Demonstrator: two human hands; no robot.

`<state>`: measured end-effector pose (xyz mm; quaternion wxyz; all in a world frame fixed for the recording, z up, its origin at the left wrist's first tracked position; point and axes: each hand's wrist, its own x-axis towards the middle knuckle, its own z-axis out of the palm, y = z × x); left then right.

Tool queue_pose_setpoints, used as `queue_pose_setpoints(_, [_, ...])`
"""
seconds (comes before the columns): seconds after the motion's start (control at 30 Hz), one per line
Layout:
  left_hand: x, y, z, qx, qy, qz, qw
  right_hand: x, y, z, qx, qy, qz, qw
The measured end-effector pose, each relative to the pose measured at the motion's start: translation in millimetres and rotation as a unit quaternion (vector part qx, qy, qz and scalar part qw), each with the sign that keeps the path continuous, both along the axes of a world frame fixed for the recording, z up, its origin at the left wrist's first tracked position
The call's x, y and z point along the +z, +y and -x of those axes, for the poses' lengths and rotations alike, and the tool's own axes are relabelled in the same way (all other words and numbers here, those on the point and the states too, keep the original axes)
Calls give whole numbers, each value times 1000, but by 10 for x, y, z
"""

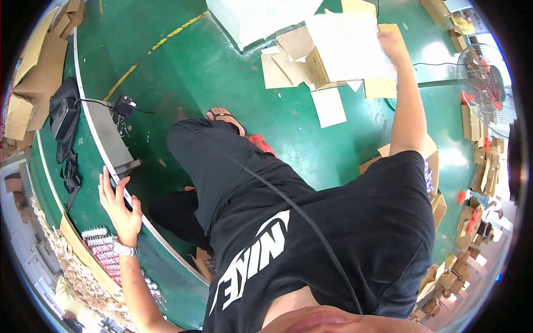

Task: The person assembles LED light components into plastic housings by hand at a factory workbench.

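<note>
My left hand (119, 206) is spread open, its fingers resting at the white edge of a green tabletop (97, 194). Just past the wrist, with its metal-band watch, lie rows of small red and silver parts (102, 250). My right arm is stretched out to the far right. My right hand (392, 47) is closed at the right edge of a bright white sheet (352, 50); the fingertips are partly lost in glare. Beneath and beside that sheet are cardboard pieces (286, 64) and a lower white sheet (328, 107).
A black mesh bag (64, 111) and a black strap (71, 175) lie on the table, near a black plug adapter (126, 105) with a cord. At far centre stands a white block (255, 19). A floor fan (486, 83) and cardboard boxes (472, 122) stand to the right.
</note>
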<state>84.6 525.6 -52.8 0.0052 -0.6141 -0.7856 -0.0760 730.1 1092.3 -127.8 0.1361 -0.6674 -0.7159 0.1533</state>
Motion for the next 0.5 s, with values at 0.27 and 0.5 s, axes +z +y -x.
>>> queue_pose_setpoints(0.27, [127,-135,33,24,13,16,1000,-202,397,20,-297,-5,-313,902])
queue_pose_setpoints(0.5, [62,-192,191,16,7,-1,1000,-1508,-134,-380,-186,-200,28,962])
